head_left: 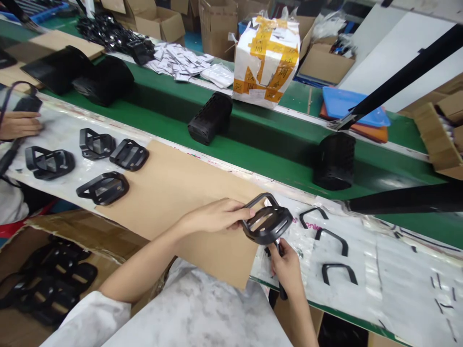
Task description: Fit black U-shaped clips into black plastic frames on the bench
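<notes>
My left hand [226, 214] is closed on a black oval plastic end cap with a handle [269, 226], holding it tilted above the right edge of a cardboard sheet [202, 193]. Directly below the cap, my right hand [287, 265] wraps round a black-handled screwdriver [282, 292]; its upper end meets the cap's underside, and the exact contact is hidden. To the right lie three loose U-shaped handles, the nearest a black handle [339, 268]. Several similar caps with handles, among them a black cap [104, 188], sit to the left on the table.
Behind the table runs a green conveyor belt [260, 144] carrying black housings, one a black housing [210, 118]. A taped white box [267, 62] stands beyond. Another person's hand [21, 124] is at the left. A carton [108, 241] of black parts sits low left. Dark posts [405, 77] cross the right.
</notes>
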`<state>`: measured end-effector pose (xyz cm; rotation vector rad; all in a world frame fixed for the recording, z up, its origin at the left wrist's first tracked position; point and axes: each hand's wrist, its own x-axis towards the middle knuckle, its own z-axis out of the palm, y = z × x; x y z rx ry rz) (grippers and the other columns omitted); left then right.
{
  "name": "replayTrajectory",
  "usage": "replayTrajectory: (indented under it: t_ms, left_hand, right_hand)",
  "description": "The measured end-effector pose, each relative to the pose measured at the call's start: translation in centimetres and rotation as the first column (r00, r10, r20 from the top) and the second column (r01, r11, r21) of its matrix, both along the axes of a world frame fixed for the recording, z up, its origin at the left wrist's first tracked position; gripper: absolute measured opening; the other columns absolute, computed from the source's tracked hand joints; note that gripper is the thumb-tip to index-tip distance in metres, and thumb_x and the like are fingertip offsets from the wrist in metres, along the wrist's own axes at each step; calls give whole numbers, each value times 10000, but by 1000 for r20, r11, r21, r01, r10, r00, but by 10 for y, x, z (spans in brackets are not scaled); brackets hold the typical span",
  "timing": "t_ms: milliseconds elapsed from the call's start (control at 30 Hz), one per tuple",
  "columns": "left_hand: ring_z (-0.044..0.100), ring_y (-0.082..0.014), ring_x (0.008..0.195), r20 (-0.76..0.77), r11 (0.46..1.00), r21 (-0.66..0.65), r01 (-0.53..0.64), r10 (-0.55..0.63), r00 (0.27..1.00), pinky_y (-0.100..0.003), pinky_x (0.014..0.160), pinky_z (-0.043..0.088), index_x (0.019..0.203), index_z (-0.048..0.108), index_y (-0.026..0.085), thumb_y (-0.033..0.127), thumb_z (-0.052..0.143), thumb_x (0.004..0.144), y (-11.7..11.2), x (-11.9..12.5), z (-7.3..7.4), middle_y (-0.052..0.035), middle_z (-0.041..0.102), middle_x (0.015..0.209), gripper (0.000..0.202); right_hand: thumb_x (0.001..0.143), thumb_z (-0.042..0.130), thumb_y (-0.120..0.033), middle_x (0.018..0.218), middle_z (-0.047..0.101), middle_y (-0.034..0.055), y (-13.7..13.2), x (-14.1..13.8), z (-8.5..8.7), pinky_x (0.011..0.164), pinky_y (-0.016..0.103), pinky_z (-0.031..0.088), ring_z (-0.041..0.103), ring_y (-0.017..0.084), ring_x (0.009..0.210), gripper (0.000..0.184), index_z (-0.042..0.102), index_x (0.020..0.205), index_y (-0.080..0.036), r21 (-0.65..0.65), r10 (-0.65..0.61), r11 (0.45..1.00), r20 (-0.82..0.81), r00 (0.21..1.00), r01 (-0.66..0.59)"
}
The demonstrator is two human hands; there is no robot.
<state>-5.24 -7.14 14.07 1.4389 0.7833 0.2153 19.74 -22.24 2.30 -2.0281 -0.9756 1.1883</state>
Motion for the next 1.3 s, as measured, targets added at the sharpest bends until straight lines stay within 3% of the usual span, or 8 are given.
replayTrajectory:
  t_ms: [133,267,400,567,867,1033,1167,1300]
  left_hand:
    - [459,-131,687,241,967,-246,71,-10,970,-278,645,347,940,607,182,573,486,1050,-4,1,-2,-4,545,817,424]
    - [409,-126,641,418,916,-387,103,74,906,-288,612,300,974,590,180,522,597,971,-10,0,-5,15,489,774,342]
    - [378,-113,651,447,941,-330,79,82,891,-278,622,312,1002,567,192,434,718,914,-15,-3,1,28,463,802,298]
    - [494,-159,851,403,986,-150,-70,126,906,-275,737,410,983,579,203,407,754,926,-20,-3,10,-22,541,961,275]
    - [504,-152,847,359,975,-183,-122,182,915,-264,753,413,970,591,197,420,805,904,-21,-4,2,-6,541,940,317]
    - [494,-147,791,428,967,-200,-156,230,874,-277,723,422,943,639,162,636,665,974,-22,0,1,-28,543,906,476]
    - [525,-124,693,375,883,-284,-374,461,804,-267,673,445,847,609,160,638,723,934,-20,10,-13,-13,572,813,499]
    - [645,-162,761,346,781,-351,-517,621,703,-289,726,529,948,627,167,610,867,791,-6,17,-48,-45,690,905,527]
  right_hand:
    - [861,646,-787,405,467,-72,-1,1,-3,388,283,363,469,166,330,548,520,763,-263,2,-6,1000,-3,1000,6]
    - [845,654,-800,388,473,-62,-2,2,-5,383,291,357,465,174,319,560,534,763,-259,-10,-1,1000,-8,1000,1]
    - [832,661,-802,379,466,-57,-2,1,-3,387,298,364,468,179,322,562,529,738,-264,-9,-4,1000,3,1000,4]
    - [853,635,-802,395,455,-68,-1,0,0,381,294,356,453,170,318,556,545,756,-261,0,-7,1000,18,1000,7]
    - [859,628,-787,407,436,-94,1,0,-1,364,287,343,421,160,300,570,639,899,-219,5,3,1000,5,1000,-3]
    - [860,632,-782,408,434,-96,1,-1,0,363,283,341,419,157,301,554,608,881,-229,8,2,1000,-20,1000,-2]
    - [885,623,-767,416,444,-90,1,0,-1,367,280,344,423,155,311,531,593,854,-237,22,11,1000,-10,1000,-11]
    - [877,633,-762,426,454,-86,1,0,-2,360,284,349,428,159,307,528,606,861,-235,19,3,1000,-8,1000,-3]
